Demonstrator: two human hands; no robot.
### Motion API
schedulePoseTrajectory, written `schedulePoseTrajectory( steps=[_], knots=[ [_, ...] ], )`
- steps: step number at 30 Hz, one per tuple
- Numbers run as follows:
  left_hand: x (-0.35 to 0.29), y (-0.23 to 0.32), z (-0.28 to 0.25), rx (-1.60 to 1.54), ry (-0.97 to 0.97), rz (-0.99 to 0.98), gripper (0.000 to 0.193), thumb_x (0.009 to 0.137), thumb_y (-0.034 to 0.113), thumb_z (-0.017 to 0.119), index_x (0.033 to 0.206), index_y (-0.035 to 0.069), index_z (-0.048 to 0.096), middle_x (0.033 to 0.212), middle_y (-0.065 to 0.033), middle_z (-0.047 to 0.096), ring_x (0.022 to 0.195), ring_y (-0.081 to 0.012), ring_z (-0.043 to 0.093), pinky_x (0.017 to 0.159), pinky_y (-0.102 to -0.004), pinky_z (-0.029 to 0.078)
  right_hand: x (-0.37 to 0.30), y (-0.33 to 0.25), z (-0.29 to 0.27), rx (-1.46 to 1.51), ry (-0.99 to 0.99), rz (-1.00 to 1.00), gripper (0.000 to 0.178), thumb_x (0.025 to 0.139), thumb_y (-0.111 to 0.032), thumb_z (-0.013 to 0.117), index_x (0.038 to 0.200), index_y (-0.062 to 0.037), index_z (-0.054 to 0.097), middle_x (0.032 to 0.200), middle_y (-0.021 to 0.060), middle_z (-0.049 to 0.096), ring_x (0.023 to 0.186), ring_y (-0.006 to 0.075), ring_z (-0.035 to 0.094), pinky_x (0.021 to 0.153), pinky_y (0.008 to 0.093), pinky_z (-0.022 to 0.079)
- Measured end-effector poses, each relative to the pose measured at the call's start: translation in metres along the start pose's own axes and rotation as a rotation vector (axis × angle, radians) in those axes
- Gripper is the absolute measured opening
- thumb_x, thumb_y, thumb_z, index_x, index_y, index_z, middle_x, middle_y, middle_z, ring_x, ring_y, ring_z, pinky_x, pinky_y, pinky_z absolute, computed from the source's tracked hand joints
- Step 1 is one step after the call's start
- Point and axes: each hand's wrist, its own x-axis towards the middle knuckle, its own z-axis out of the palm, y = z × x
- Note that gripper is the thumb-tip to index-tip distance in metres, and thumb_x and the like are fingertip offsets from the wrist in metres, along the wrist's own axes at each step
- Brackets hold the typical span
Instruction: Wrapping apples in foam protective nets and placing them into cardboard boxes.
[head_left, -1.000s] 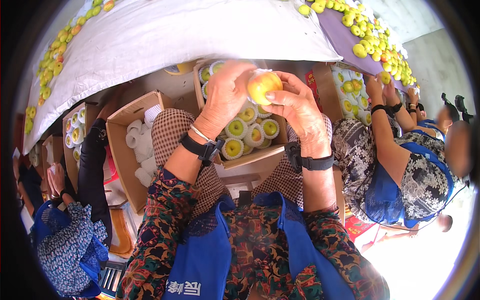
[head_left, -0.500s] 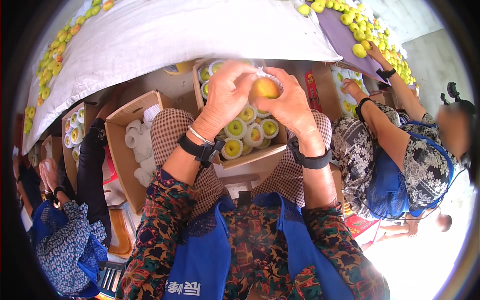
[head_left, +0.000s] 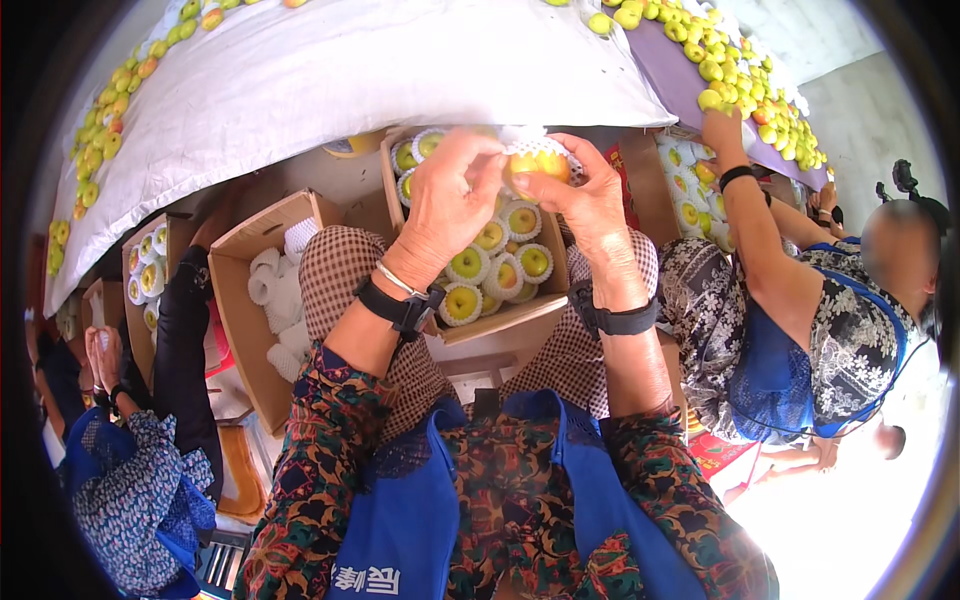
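Observation:
A yellow-red apple (head_left: 541,166) is held up in front of me, above the open box. A white foam net (head_left: 524,140) covers its upper part. My right hand (head_left: 592,197) grips the apple from the right, its thumb pressed on the lower front. On the other side, my left hand (head_left: 447,195) is closed, with thumb and fingers drawn together at the net's left edge. Right below my hands, between my knees, stands a cardboard box (head_left: 500,322) of apples (head_left: 467,263) in white foam nets.
Left of my knee, a cardboard box (head_left: 234,290) holds loose foam nets (head_left: 284,290). Ahead stretches a white-covered table (head_left: 380,70) with apples along its far left. Co-workers sit at both sides; the right one (head_left: 800,310) reaches toward piled apples (head_left: 735,80).
The apple has turned, and the net now sits over its top. My left fingers have shifted slightly. The co-worker on the right has stretched an arm up to the apple pile.

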Motion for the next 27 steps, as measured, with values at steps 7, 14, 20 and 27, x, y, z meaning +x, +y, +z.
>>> schedulePoseTrajectory(
  steps=[7, 14, 20, 27],
  knots=[
    [-0.005, 0.002, 0.004, -0.081, 0.002, 0.029, 0.034, 0.087, 0.006, 0.072, 0.117, 0.001, 0.058, 0.103, -0.0062, 0.061, 0.102, -0.0168, 0.061, 0.085, -0.0299, 0.054, 0.001, 0.002, 0.003, -0.075, 0.161, 0.06, 0.059, 0.066, -0.028, 0.089, 0.112, 0.0007, 0.066, 0.098, 0.0123, 0.071, 0.089, 0.0161, 0.067, 0.079, 0.0309, 0.053],
    [-0.004, -0.009, -0.001, -0.373, -0.133, -0.276, 0.068, 0.081, 0.014, 0.08, 0.14, 0.004, 0.048, 0.118, -0.0091, 0.06, 0.11, -0.0169, 0.056, 0.092, -0.0335, 0.051, -0.011, -0.009, 0.004, -0.194, 0.041, -0.083, 0.045, 0.084, -0.033, 0.074, 0.115, -0.0006, 0.066, 0.097, 0.0122, 0.072, 0.087, 0.0164, 0.067, 0.079, 0.0324, 0.053],
    [0.0, 0.0, 0.0, -0.392, -0.213, -0.199, 0.057, 0.079, 0.006, 0.079, 0.13, 0.0, 0.057, 0.116, -0.0068, 0.062, 0.099, -0.0142, 0.058, 0.09, -0.0298, 0.05, -0.001, 0.008, -0.008, -0.175, 0.105, -0.259, 0.021, 0.092, -0.022, 0.065, 0.097, -0.003, 0.072, 0.091, 0.0116, 0.07, 0.082, 0.0175, 0.066, 0.07, 0.0324, 0.052],
    [0.006, -0.004, 0.0, -0.434, -0.191, -0.354, 0.049, 0.08, 0.008, 0.078, 0.124, -0.002, 0.06, 0.107, -0.005, 0.066, 0.095, -0.0128, 0.061, 0.083, -0.0278, 0.052, 0.004, -0.022, 0.004, -0.679, 0.207, -0.746, 0.011, 0.085, -0.014, 0.069, 0.088, -0.0038, 0.071, 0.083, 0.0133, 0.066, 0.077, 0.0273, 0.064, 0.069, 0.0338, 0.053]
  ],
)
